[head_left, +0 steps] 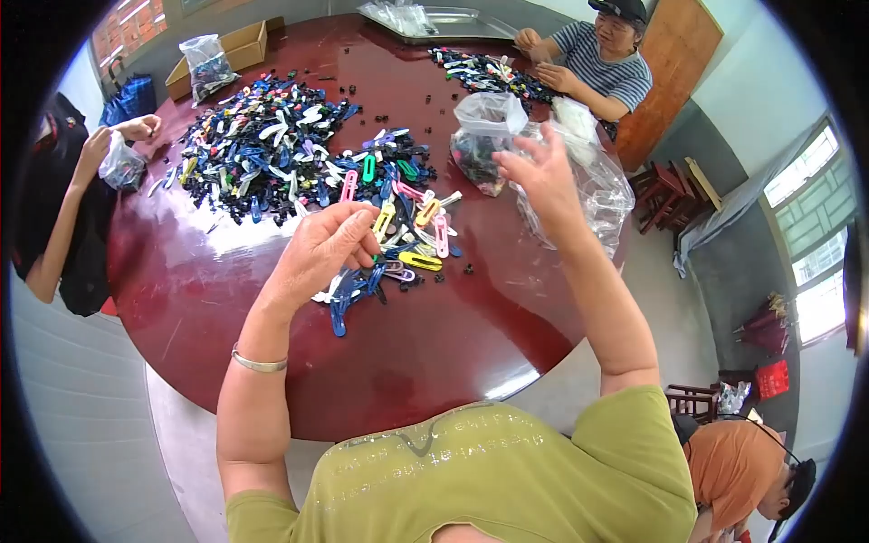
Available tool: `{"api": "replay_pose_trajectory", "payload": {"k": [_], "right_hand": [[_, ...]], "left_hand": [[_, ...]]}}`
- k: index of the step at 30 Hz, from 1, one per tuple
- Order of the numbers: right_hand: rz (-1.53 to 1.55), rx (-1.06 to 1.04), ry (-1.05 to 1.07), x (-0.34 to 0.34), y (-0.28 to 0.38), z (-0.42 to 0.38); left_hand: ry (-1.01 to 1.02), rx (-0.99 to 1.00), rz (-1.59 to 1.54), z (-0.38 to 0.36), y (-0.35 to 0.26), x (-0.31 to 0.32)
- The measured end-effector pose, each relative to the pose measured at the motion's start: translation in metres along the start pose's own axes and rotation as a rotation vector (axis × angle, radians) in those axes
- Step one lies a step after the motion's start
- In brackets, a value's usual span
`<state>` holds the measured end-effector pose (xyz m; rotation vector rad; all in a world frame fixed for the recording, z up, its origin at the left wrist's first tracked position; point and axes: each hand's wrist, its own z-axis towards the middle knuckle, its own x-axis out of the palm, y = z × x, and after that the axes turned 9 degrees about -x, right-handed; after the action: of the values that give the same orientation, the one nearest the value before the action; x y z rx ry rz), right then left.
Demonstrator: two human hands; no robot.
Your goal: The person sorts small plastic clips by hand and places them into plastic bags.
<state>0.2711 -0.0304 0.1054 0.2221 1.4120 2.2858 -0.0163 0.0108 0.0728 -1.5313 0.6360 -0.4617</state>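
Observation:
My left hand [324, 246] hovers at the near edge of a heap of snap hair clips [272, 136], its fingers curled in toward the thumb; I cannot tell what they hold. Beside its fingertips lie a yellow hair clip [421, 261], a pink hair clip [441, 237] and several blue, white and black ones. My right hand [549, 176] is raised over the right side of the table, fingers apart. Its fingertips overlap the edge of a clear plastic bag [471, 149] filled with small dark and coloured pieces.
The round dark red table [398, 362] also carries loose clear plastic bags [593, 195], another filled bag [208, 68], a cardboard box [249, 56] and a metal tray [471, 23]. One person [602, 63] sits across; another, at left, holds a small bag [122, 163]. Wooden stools [665, 195] stand at right.

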Motion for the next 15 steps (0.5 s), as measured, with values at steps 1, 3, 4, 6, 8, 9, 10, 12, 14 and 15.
{"api": "replay_pose_trajectory", "payload": {"k": [1,3,4,6,8,9,10,12,14,15], "right_hand": [[-0.123,-0.093,0.026,-0.008,0.006,-0.005],[-0.948,-0.472,0.183,-0.036,0.018,-0.012],[-1.247,-0.57,0.221,-0.046,0.025,-0.016],[-1.546,-0.603,0.218,-0.066,0.026,-0.017],[-1.556,-0.243,0.297,-0.093,0.021,-0.012],[-1.549,-0.066,0.331,-0.105,0.021,-0.009],[-1.478,-0.12,0.263,-0.114,0.027,-0.009],[-1.266,-0.136,0.173,-0.135,0.038,-0.005],[-0.912,-0.043,0.124,-0.151,0.051,-0.005],[-0.845,-0.095,0.106,-0.147,0.065,-0.008]], "left_hand": [[-0.003,0.002,0.003,0.001,0.001,-0.001],[-0.003,0.009,0.002,0.001,0.002,-0.001],[0.002,0.017,0.001,0.001,0.002,-0.001],[-0.003,0.019,0.026,0.001,0.001,0.0],[-0.002,0.015,0.016,0.002,0.002,0.0],[-0.003,0.014,0.012,0.002,0.003,0.0],[-0.005,0.02,0.014,0.003,0.005,-0.002],[-0.03,0.023,0.041,0.002,0.003,-0.003],[-0.041,0.019,0.064,0.003,0.003,-0.005],[-0.039,0.018,0.055,0.004,0.005,-0.005]]}}
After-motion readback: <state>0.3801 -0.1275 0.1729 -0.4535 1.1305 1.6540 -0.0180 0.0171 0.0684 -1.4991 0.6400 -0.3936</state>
